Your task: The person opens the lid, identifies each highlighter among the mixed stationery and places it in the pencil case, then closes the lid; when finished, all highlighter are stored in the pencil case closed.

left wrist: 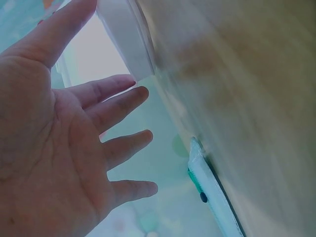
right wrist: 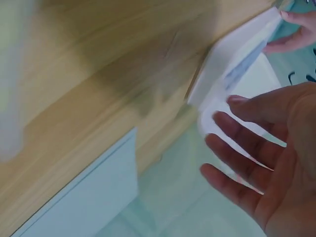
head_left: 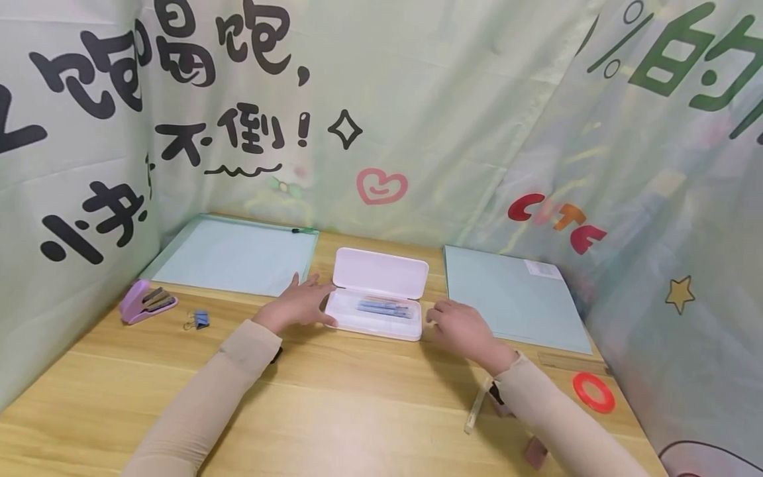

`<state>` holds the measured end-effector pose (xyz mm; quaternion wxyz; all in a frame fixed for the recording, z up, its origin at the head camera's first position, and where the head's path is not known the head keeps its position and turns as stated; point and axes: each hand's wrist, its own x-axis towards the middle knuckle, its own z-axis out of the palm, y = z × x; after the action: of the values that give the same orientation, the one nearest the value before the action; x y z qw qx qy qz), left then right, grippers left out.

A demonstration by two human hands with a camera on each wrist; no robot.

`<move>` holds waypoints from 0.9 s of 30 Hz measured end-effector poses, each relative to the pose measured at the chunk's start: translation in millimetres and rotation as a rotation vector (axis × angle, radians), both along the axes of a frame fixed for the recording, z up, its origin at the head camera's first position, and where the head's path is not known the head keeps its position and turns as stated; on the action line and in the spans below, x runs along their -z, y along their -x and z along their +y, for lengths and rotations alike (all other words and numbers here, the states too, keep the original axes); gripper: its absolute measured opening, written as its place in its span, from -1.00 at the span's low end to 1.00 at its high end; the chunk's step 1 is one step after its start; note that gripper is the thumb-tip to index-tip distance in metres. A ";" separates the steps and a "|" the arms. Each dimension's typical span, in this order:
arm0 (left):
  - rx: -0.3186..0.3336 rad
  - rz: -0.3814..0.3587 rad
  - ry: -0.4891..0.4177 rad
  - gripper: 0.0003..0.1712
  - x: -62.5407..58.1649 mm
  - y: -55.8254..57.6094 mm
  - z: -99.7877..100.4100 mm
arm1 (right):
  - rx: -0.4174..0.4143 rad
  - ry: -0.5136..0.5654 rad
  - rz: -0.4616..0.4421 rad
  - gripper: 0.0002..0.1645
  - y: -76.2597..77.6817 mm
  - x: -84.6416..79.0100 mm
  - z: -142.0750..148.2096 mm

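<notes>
A pale lilac-white pencil case [head_left: 375,330] lies on the table in the head view, its hinged lid [head_left: 380,273] raised at the back. Several blue pens [head_left: 384,309] rest inside it. My left hand [head_left: 296,304] is at the case's left end with fingers spread; its thumb is at the front left corner. The left wrist view shows the straight fingers [left wrist: 116,106] close to the case's edge [left wrist: 131,42]. On the other side, my right hand [head_left: 465,329] hovers just off the case's right end, fingers loosely bent around nothing, as the right wrist view confirms.
Light blue folders lie at back left [head_left: 238,255] and back right [head_left: 512,298]. A purple stapler [head_left: 140,305] and blue binder clip [head_left: 201,319] sit left. Toward the right are a red tape ring [head_left: 593,392], a thin pale stick [head_left: 475,407] and a pinkish block [head_left: 536,452].
</notes>
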<state>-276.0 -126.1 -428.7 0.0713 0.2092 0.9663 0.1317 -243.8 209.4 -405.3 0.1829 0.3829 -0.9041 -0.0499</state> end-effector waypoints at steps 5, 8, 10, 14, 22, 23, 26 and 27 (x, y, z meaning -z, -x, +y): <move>0.001 0.000 -0.008 0.09 0.0 0.9 0.3 | 0.109 -0.024 -0.035 -0.91 -9.2 -3.6 27.4; 0.003 -0.001 -0.024 0.09 0.9 1.6 0.1 | 0.190 -0.055 -0.135 -0.93 -15.3 -8.2 39.6; 0.003 0.001 -0.030 0.08 1.9 2.1 -0.1 | 0.244 -0.088 -0.240 -0.87 -19.5 -11.7 45.5; 0.002 -0.003 -0.031 0.08 2.4 2.4 0.0 | 0.351 -0.185 -0.466 -0.83 -27.9 -17.6 53.1; -0.009 -0.022 -0.013 0.09 -0.2 1.0 0.8 | 0.398 -0.217 -0.575 -0.81 -41.4 -14.6 61.6; -0.009 -0.022 -0.012 0.09 -0.5 0.7 0.9 | 0.398 -0.211 -0.576 -0.81 -42.0 -13.4 61.9; -0.002 -0.014 -0.006 0.09 -0.7 0.4 1.3 | 0.394 -0.180 -0.558 -0.76 -42.2 -8.2 61.5; 0.000 -0.013 -0.006 0.08 -0.7 0.3 1.5 | 0.395 -0.169 -0.548 -0.77 -41.6 -6.2 60.9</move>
<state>-276.3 -124.6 -428.0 0.0771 0.2085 0.9655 0.1359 -202.2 270.3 -399.1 -0.1121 0.2133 -0.9690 -0.0544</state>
